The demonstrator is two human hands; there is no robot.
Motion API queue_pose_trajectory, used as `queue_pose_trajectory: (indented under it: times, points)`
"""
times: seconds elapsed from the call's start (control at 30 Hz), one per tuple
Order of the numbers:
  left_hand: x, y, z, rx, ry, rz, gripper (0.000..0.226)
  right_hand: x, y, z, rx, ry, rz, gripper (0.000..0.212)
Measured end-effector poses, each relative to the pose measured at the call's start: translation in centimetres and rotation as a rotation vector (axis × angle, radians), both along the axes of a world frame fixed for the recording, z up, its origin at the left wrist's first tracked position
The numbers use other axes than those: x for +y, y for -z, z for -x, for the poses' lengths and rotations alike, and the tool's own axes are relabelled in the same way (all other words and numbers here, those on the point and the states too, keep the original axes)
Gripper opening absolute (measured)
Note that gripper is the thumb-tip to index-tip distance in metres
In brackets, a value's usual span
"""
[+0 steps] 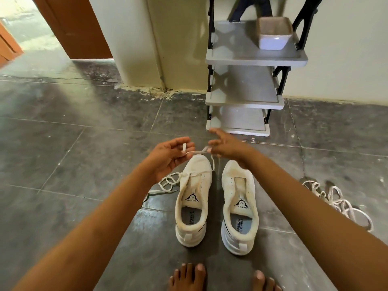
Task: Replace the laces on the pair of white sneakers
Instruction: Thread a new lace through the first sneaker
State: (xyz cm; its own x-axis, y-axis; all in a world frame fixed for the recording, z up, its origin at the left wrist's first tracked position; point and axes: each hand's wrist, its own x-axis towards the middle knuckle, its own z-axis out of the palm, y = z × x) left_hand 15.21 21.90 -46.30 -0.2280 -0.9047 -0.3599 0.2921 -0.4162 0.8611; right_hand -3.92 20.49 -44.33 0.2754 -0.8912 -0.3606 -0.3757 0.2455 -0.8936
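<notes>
Home interior, an entry or hallway corner. Dark stone-look floor tiles, scuffed and dusty. Landmark: a tiered grey shoe rack with black side frames, standing against a cream wall. A small white tub sits on its upper visible shelf. Left of the rack a wall corner juts out; further left, a brown wooden door stands open. Paint flakes along the wall base beside the rack. Bare feet on the tiles in front of it.

Around the left sneaker, bare floor lies open leftward past a loose lace, while the right sneaker crowds its right and a shelf rack blocks beyond.
</notes>
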Motion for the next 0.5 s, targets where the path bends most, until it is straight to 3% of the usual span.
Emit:
queue_pose_trajectory:
  times: [0.13,0.3,0.5]
  points:
    - [0.0,-0.2,0.5,0.026,-0.101,-0.022,0.042,1.7,1.3,-1.9,-0.018,-0.100,-0.092,0.037]
    - [0.2,0.1,0.2,-0.018,-0.122,-0.032,0.038,1.6,2.3,-2.3,0.044,0.049,0.075,0.014]
    - [0.0,1.0,-0.5,-0.206,-0.280,-0.030,0.036,0.9,3.2,-1.2,0.309,0.086,0.236,0.015]
